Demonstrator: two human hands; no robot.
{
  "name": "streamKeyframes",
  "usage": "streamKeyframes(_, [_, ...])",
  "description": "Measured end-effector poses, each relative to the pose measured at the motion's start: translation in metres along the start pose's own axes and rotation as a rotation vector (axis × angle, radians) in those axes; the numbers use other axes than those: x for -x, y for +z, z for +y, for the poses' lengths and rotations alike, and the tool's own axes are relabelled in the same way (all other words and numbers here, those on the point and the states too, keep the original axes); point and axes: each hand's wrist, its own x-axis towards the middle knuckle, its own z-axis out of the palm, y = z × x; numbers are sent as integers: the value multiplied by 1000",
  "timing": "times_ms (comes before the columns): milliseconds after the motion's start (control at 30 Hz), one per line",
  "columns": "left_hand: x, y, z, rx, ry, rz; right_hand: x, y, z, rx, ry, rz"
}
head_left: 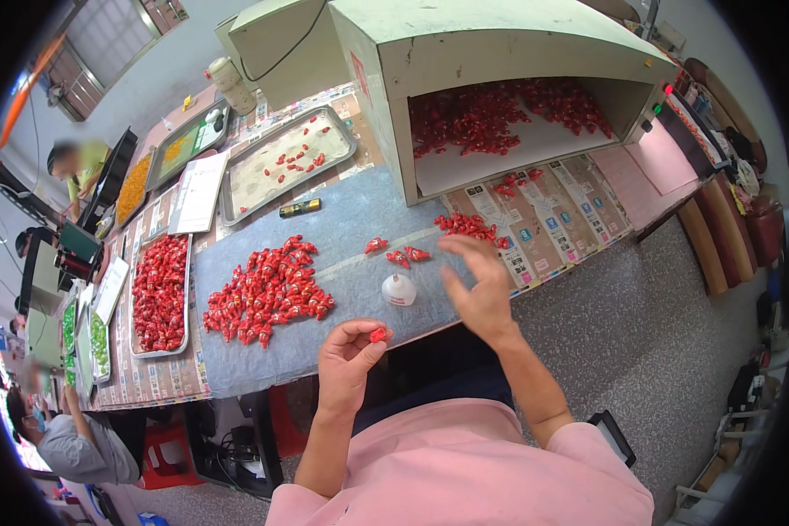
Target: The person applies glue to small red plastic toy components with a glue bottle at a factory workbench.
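Between the thumb and fingers of my left hand (349, 361) is a small glossy red piece (378, 335), held near the table's front edge. My right hand (482, 294) hovers with its fingers apart, just in front of a small heap of red pieces (466, 227); nothing shows in its grasp. Between the two hands stands a small white squeeze bottle (399, 290) with a narrow tip. A few loose red pieces (405, 256) lie behind it on the blue cloth (351, 210). Left of my left hand spreads a large pile of similar red pieces (267, 291).
A pale box-shaped cabinet (394, 114) at the back holds many red pieces in its opening. A metal tray (237, 188) and a full tray of red pieces (159, 294) sit to the left. A black-and-gold tube (300, 208) lies nearby. Co-workers (88, 447) sit at the far left.
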Motion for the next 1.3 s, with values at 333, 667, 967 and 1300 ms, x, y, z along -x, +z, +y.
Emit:
streamKeyframes(333, [2, 8, 1, -22, -47, 3, -25, -3, 44, 461, -60, -89])
streamKeyframes(667, [3, 10, 1, -33, -46, -14, -32, -7, 40, 524, -50, -238])
streamKeyframes(967, [5, 10, 1, 19, -71, -1, -4, -15, -2, -94, 79, -204])
streamKeyframes(1300, [4, 16, -9, 54, -76, -81, 50, -3, -34, -758, 505, -308])
